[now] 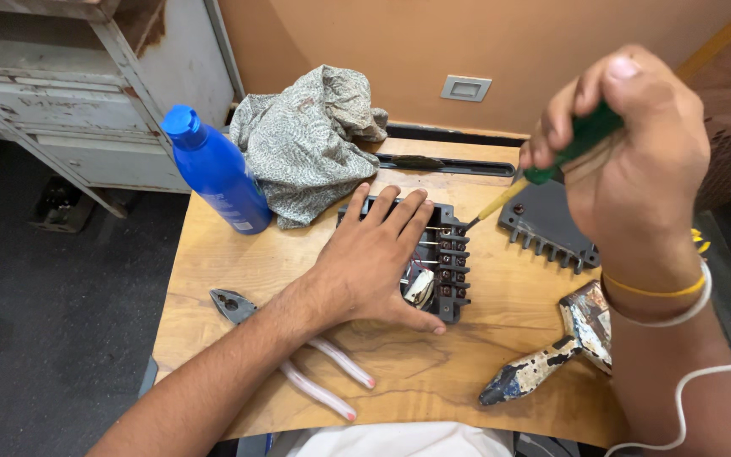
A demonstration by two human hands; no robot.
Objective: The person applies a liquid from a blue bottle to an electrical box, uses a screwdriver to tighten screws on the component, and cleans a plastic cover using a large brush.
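The left hand lies flat, fingers spread, on the dark terminal box at the middle of the wooden table. The right hand grips a green-handled screwdriver, its tip seemingly touching the box's terminal row. A blue bottle with a pale label stands far left, beside a crumpled cloth.

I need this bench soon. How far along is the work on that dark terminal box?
Done: the grey cover is off and lies beside the terminal box, whose wires and screw terminals are exposed. In hand: the left hand presses the box flat while the right hand holds a green-handled screwdriver, tip at the top terminals. Left: the cover is not back on; the pliers lie unused.
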